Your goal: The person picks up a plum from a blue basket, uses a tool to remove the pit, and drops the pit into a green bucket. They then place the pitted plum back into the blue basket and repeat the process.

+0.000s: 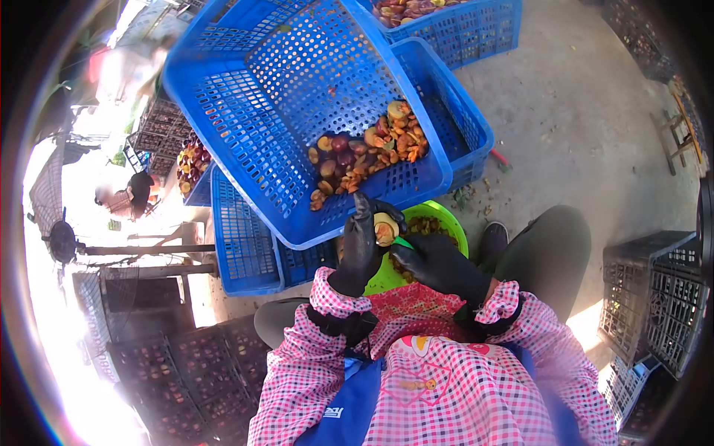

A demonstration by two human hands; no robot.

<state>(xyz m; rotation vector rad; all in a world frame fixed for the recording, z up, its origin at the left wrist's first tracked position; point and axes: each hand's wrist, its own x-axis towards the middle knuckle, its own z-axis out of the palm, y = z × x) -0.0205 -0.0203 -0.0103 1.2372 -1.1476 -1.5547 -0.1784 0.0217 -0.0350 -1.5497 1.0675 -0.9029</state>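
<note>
In black gloves, both my hands meet over a bright green basin (461,232). My left hand (361,245) is closed around a cut plum-like fruit (385,229) with pale yellow flesh showing. My right hand (437,262) grips a small knife (402,243) with a green part showing, held against the fruit; its blade is mostly hidden. Brownish-yellow fruit scraps (430,224) lie in the basin. Just above my hands a blue crate (297,111) is tilted toward me. Dark red fruits (344,152) and orange-yellow cut pieces (405,141) are gathered in its lower corner.
Other blue crates stand under and beside the tilted one, including a crate (487,33) of fruit at the top. Dark crates (654,297) are stacked at the right. A red-handled tool (500,157) lies on the concrete floor (573,126). At the left, dark crates (193,372) hold fruit.
</note>
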